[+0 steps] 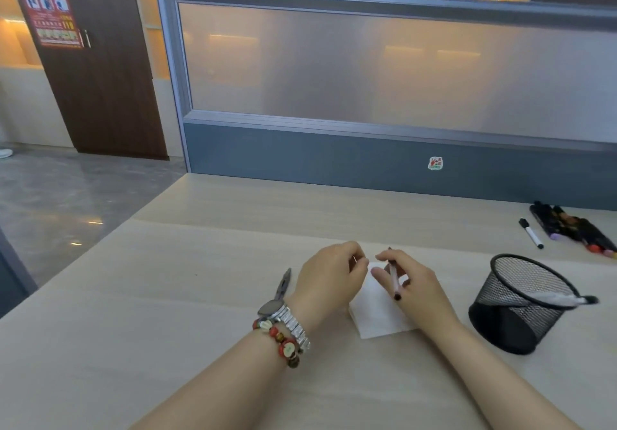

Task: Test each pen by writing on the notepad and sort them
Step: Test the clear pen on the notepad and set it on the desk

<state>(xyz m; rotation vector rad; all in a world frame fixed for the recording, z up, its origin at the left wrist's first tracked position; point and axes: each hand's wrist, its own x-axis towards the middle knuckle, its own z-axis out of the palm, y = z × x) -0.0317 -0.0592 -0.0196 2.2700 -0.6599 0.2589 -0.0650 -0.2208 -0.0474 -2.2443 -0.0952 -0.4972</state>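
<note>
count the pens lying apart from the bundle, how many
4: one in the right hand over the notepad, one in the mesh holder, one white marker beside the bundle, one left of the left hand.

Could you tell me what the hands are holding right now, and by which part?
The right hand holds a pen around the middle of its barrel, above the notepad. The left hand seems pinched at the fingertips; any contents cannot be told.

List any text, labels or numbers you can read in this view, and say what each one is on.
None can be quoted.
Red poster on the dark door, top left: printed lines and pictures, too blurred to read.
Small sticker on the blue-grey desk partition: too small to read.
Notepad under the hands: no writing shows.
Pens at far right: no legible labels.
</note>
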